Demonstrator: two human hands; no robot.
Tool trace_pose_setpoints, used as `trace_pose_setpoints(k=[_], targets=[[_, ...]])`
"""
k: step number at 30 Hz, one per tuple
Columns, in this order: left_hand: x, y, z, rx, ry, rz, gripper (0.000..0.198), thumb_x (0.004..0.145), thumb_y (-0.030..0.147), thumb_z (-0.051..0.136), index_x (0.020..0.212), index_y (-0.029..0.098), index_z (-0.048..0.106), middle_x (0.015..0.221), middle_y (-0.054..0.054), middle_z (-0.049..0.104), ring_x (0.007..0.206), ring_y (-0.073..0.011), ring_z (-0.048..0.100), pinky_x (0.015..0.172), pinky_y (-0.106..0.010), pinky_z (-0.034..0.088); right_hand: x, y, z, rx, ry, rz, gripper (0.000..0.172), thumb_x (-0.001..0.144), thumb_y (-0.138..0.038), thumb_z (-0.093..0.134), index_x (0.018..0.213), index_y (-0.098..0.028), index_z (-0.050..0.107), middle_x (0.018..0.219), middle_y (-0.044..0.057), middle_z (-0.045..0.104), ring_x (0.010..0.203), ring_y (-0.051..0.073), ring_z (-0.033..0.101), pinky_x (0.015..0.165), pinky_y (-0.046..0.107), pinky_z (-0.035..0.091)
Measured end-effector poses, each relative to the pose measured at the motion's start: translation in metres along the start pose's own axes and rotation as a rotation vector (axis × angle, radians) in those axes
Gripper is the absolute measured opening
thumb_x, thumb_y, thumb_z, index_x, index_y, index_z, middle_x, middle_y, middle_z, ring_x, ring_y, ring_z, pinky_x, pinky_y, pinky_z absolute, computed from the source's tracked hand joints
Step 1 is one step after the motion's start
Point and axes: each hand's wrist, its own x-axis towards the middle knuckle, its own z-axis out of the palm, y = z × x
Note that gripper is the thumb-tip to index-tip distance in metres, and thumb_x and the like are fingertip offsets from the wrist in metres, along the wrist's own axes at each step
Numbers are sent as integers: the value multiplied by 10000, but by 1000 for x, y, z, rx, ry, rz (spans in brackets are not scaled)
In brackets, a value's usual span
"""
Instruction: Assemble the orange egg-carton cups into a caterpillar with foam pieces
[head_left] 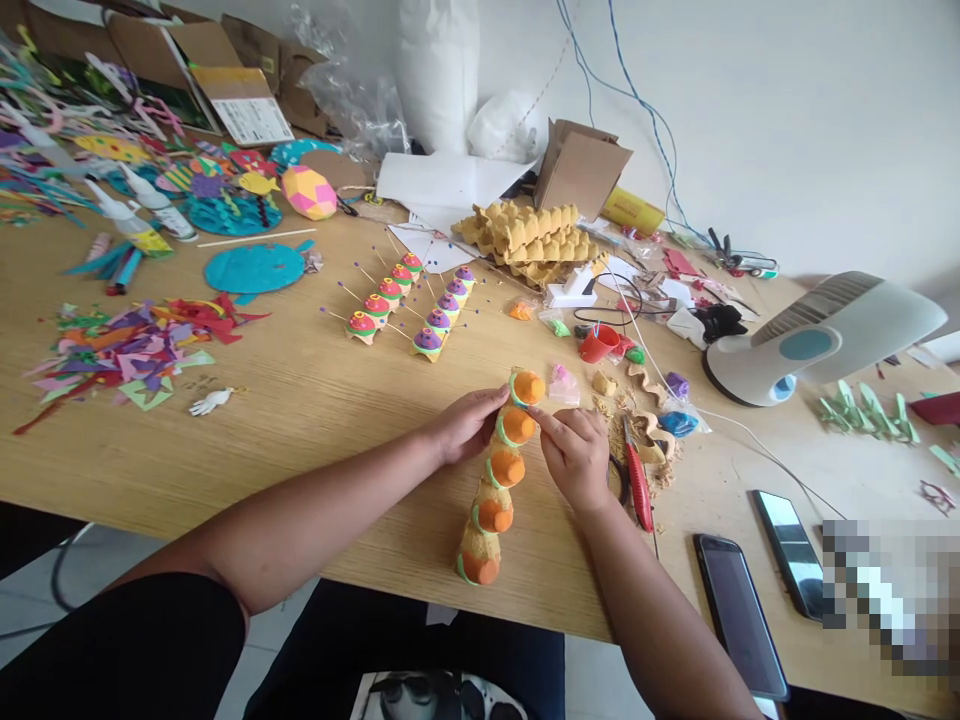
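A strip of egg carton cups (489, 490) stretches toward me on the table, orange on the cup tops with pale green bands around them. My left hand (474, 425) grips its far end from the left side. The index finger of my right hand (576, 450) reaches out to touch the strip between the two farthest cups. Its other fingers are curled, and whatever they may hold is hidden. Beyond my hands stand a red-topped carton strip (382, 300) and a purple-topped one (446, 310), both with thin blue-tipped sticks poking out.
Right of my hands lie a red-handled cutter (637, 480), blue clay (679, 424) in plastic and carton scraps. Two phones (741, 610) rest near the front edge; a white fan (817, 340) stands behind. Paper scraps (150, 345) spread at left, stacked egg cartons (525, 240) at back.
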Motion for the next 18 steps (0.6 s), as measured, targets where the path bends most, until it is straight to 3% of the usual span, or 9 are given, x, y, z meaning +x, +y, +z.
trace_pose_setpoints(k=[6, 12, 18], targets=[[0, 0, -1, 29, -18, 0, 411, 736, 547, 868, 859, 173, 748, 789, -57, 723, 672, -176, 650, 637, -275, 488, 5, -8, -1, 46, 23, 100, 201, 974, -164, 594, 1112, -229, 725, 773, 13, 704, 712, 165, 630, 716, 340, 431], [-2, 1, 3, 62, -41, 7, 432, 723, 569, 869, 838, 173, 742, 807, -69, 729, 707, -180, 654, 668, -275, 509, 7, -10, -1, 72, 22, 160, 120, 981, -218, 609, 1006, -222, 726, 733, 15, 669, 695, 174, 619, 686, 338, 433], [-1, 0, 0, 39, -25, 8, 428, 710, 557, 885, 838, 175, 742, 748, -36, 698, 640, -150, 610, 622, -260, 492, 6, -13, -4, 133, 156, 183, 125, 970, -195, 603, 988, -228, 721, 750, 20, 648, 697, 171, 589, 692, 344, 459]])
